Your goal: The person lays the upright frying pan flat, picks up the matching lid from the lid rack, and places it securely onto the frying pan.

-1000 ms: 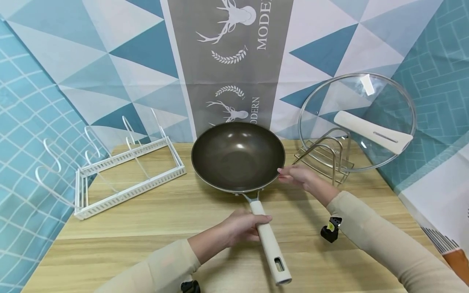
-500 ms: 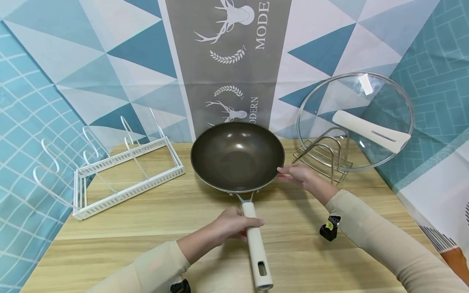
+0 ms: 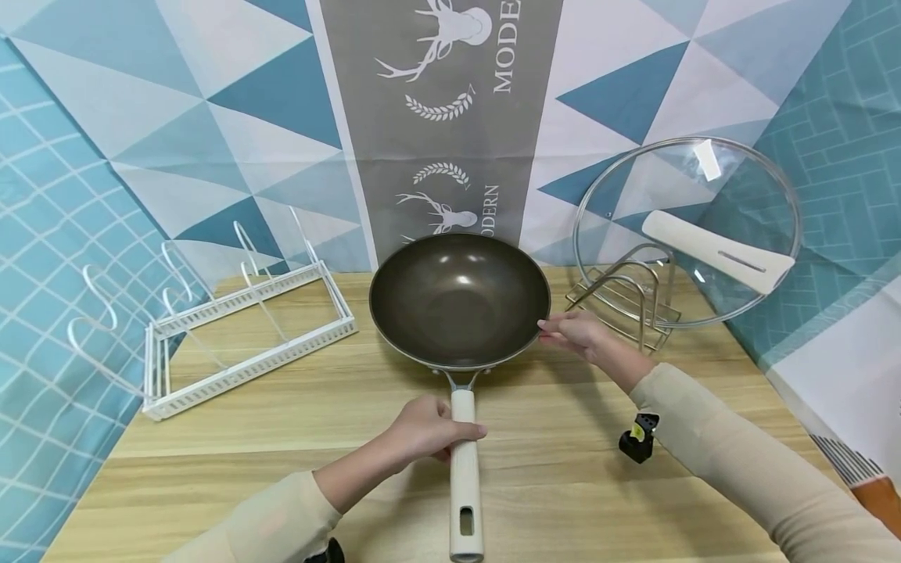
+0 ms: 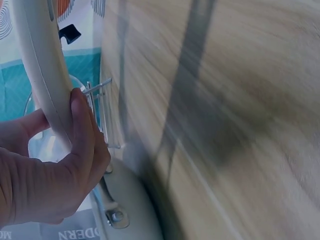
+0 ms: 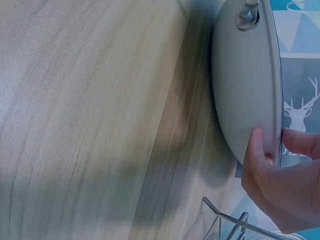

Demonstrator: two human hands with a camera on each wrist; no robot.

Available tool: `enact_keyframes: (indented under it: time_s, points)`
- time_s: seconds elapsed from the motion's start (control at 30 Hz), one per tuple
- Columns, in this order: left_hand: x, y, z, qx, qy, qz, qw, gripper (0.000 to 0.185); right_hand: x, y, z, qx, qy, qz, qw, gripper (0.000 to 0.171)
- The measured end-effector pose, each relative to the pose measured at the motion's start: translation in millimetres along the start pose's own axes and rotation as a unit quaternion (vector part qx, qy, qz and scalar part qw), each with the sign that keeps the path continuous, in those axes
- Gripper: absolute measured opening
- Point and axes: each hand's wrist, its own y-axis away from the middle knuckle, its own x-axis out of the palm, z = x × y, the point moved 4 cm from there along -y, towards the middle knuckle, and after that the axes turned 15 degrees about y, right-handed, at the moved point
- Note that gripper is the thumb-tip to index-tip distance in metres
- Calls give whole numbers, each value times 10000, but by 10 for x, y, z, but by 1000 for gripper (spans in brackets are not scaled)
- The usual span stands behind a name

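A dark-bottomed wok (image 3: 457, 301) with a cream outside sits at the back middle of the wooden table. Its cream handle (image 3: 464, 477) points straight toward me. My left hand (image 3: 425, 428) grips that handle near its upper part, thumb across the top; the left wrist view shows the fingers curled beneath it. At the wok's right rim, my right hand (image 3: 580, 336) pinches the edge, and in the right wrist view the thumb lies inside and the fingers press the cream outer wall (image 5: 245, 85).
On the right, a glass lid (image 3: 732, 188) with a cream handle (image 3: 718, 252) leans in a metal wire rack (image 3: 637, 293). A white rack (image 3: 246, 375) with curved wire dividers lies at the left. Patterned cloth (image 3: 436, 117) covers the walls behind.
The wok's handle has swung to the left, from slanting right to pointing straight at me. My left hand moved left with it. The right hand stays at the rim.
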Motion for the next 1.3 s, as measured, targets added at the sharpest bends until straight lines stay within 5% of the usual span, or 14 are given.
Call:
enact_keyframes:
  time_s: [0.23,0.47,0.87,1.3]
  points:
    - [-98,39,-22,597,-967,-210,9933,42,8,29,5,30,-63,-30,10000,58]
    - [-201,85,-43,698,-1309,-567,9873,43,11,55,21,29,-205,-41,9998,58]
    - [-344,183,-93,948,-1636,-982,9770,36,-4,88,16,-7,-168,-59,9998,57]
    - [-448,206,-98,1022,-1686,-976,9755,37,-31,67,14,-29,-260,-61,9996,58]
